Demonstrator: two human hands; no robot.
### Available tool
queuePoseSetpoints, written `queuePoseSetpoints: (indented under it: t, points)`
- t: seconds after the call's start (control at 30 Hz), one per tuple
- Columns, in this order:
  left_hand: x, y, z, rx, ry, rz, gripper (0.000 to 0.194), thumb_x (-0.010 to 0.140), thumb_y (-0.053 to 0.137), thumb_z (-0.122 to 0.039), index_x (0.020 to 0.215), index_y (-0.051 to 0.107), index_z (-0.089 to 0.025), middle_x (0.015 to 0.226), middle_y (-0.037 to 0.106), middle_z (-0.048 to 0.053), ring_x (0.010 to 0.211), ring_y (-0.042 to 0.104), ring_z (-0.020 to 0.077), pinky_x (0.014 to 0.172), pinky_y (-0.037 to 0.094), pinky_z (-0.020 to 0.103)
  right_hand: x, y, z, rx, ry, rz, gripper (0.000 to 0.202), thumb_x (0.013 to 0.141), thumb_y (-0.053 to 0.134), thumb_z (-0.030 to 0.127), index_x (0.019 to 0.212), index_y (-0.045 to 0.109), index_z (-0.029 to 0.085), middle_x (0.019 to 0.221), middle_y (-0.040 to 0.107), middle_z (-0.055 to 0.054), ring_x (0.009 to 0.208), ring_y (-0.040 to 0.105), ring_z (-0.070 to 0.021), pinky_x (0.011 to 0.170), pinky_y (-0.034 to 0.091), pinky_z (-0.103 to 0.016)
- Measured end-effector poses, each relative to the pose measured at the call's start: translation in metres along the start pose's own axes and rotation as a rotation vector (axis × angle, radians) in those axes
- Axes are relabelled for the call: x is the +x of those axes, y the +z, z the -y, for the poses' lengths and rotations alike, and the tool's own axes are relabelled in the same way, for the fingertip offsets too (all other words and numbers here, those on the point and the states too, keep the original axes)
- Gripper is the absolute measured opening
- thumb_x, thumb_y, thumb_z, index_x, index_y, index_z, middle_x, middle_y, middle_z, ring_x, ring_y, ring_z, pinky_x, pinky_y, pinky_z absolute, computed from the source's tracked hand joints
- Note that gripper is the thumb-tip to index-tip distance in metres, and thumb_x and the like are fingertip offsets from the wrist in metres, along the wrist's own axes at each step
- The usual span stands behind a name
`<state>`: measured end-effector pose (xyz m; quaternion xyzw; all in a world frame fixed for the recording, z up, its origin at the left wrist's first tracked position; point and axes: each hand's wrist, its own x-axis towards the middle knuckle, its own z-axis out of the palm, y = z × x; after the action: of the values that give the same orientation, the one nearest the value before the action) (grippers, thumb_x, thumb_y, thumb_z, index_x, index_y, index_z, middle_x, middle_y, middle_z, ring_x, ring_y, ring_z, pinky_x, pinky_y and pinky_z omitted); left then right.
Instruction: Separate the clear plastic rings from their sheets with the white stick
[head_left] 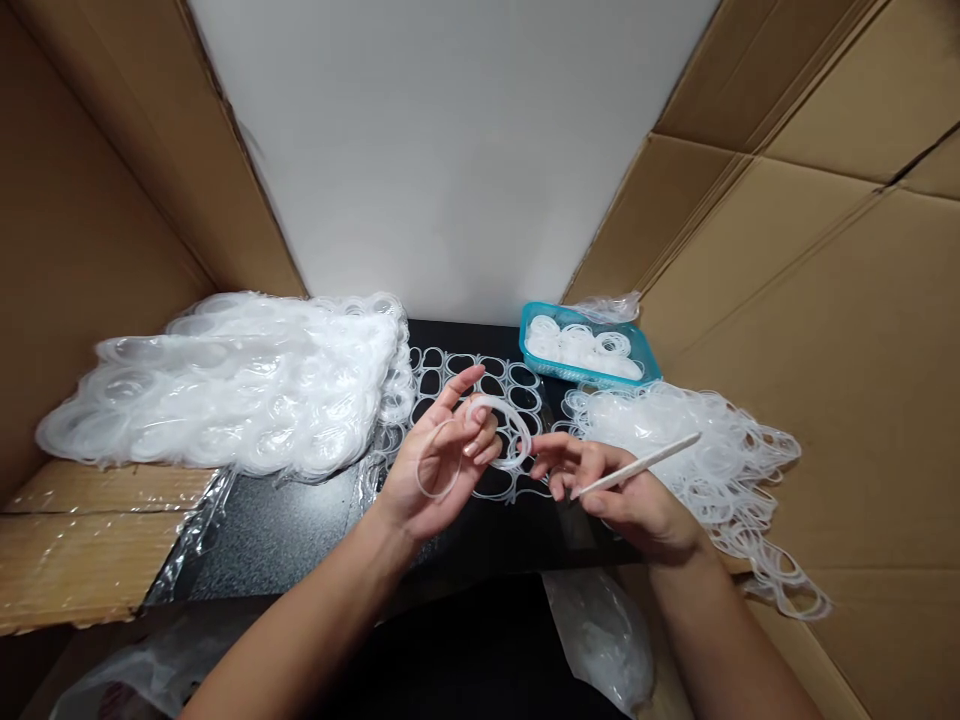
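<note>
My left hand (442,465) is raised over the black table, pinching a bundle of clear-white rings (517,432) between thumb and fingers, its index finger pointing up. One more thin ring (422,470) hangs across that palm. Close by on the right, my right hand (615,490) grips a slim white stick (645,462), its pointed end toward the left; its fingertips come near or touch the bundle's edge, I cannot tell which. Beneath both hands lies a flat sheet of joined rings (517,373), partly covered by my left hand.
Stacked ring sheets (247,390) in clear plastic fill the left side. A blue tray (585,377) with several ring bundles stands at the back right. Loose ring scraps (720,460) heap on the right, spilling over the edge. Cardboard walls (825,350) stand on both sides.
</note>
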<state>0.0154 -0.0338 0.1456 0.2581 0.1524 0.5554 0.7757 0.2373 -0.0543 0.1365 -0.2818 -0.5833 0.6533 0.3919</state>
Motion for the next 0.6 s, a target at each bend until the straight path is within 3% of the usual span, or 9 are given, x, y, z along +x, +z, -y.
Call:
queuePoseSetpoints:
  t: [0.07,0.17,0.23,0.3,0.43,0.5,0.6]
  points:
    - [0.002,-0.007,0.002,-0.069,0.061,0.050,0.041,0.070,0.076,-0.012,0.106,0.065,-0.029,0.073,0.051,-0.006,0.050,0.038,0.0040,0.049,0.035,0.018,-0.002,0.002,-0.005,0.059,-0.033,0.024,0.014,0.082,0.074,0.034,0.075,0.066,0.025,0.109,0.070,-0.005,0.094,0.062,-0.0228,0.079,0.046,-0.037]
    - [0.002,-0.020,0.004,-0.160,0.177,0.340,0.020,0.069,0.084,-0.025,0.077,0.068,-0.033,0.047,0.040,-0.009,0.037,0.033,0.0055,0.040,0.031,0.019,-0.005,0.007,-0.015,0.127,-0.132,0.064,0.008,0.084,0.072,0.035,0.081,0.069,0.029,0.085,0.071,-0.003,0.079,0.061,-0.0206,0.073,0.045,-0.036]
    - [0.002,-0.024,0.002,-0.155,0.215,0.458,0.019,0.067,0.086,-0.033,0.075,0.069,-0.036,0.039,0.032,-0.010,0.031,0.029,0.0061,0.037,0.029,0.020,-0.006,0.009,-0.021,0.162,-0.170,0.062,0.006,0.085,0.071,0.036,0.084,0.069,0.030,0.082,0.069,-0.002,0.077,0.059,-0.0201,0.072,0.044,-0.035]
    - [0.004,-0.021,-0.002,-0.133,0.219,0.391,0.028,0.066,0.087,-0.030,0.087,0.071,-0.040,0.045,0.040,-0.010,0.032,0.030,0.0044,0.037,0.031,0.020,-0.008,0.011,-0.026,0.185,-0.168,0.040,0.007,0.086,0.070,0.035,0.085,0.068,0.029,0.082,0.067,-0.002,0.078,0.058,-0.0198,0.072,0.043,-0.035]
    - [0.010,-0.005,-0.007,-0.166,0.085,0.139,0.038,0.078,0.072,-0.009,0.109,0.070,-0.031,0.081,0.063,-0.004,0.061,0.057,0.0051,0.060,0.047,0.019,-0.009,0.009,-0.032,0.196,-0.130,-0.029,0.013,0.086,0.070,0.036,0.081,0.063,0.026,0.080,0.063,-0.002,0.077,0.055,-0.0190,0.070,0.041,-0.034]
    - [0.015,-0.003,-0.005,-0.192,0.003,0.056,0.034,0.083,0.066,-0.006,0.113,0.068,-0.024,0.092,0.066,0.001,0.076,0.063,0.0090,0.072,0.051,0.021,-0.009,0.010,-0.034,0.199,-0.107,-0.093,0.017,0.088,0.068,0.034,0.077,0.059,0.024,0.077,0.059,-0.002,0.072,0.053,-0.0171,0.067,0.040,-0.032]
    - [0.022,-0.009,0.002,-0.205,-0.032,-0.059,0.029,0.086,0.062,-0.006,0.112,0.067,-0.018,0.092,0.067,0.003,0.078,0.065,0.0106,0.074,0.052,0.023,-0.006,0.013,-0.035,0.134,-0.153,-0.258,0.017,0.091,0.063,0.028,0.077,0.057,0.022,0.068,0.051,0.001,0.063,0.049,-0.0133,0.063,0.037,-0.030]
